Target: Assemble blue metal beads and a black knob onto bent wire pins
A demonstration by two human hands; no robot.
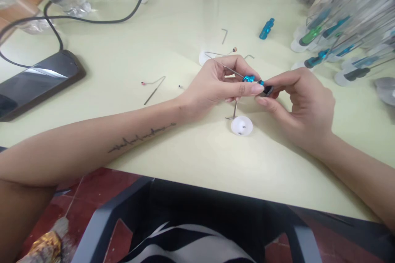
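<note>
Pale yellow counter (117, 70) carries the work, over a red tiled floor (89, 189). From my remote station I find the blue metallic piece (248, 78) raised near the counter's middle. My left grip (220, 86) is closed on it, thumb against fingers; a thin wire (228, 67) slants up from that hold. My right grip (308, 102) pinches a dark end piece (268, 90) beside it. Step in hand, in my judgement: fitting or turning the dark end against the blue; I cannot tell which. Next move appears to call for a steady left hold and fine right-fingertip control. Just below stands a small white dish (235, 130). Farther out lie a hex key (225, 35), a loose blue part (267, 28) and, at left, a dark handheld device (40, 82).
</note>
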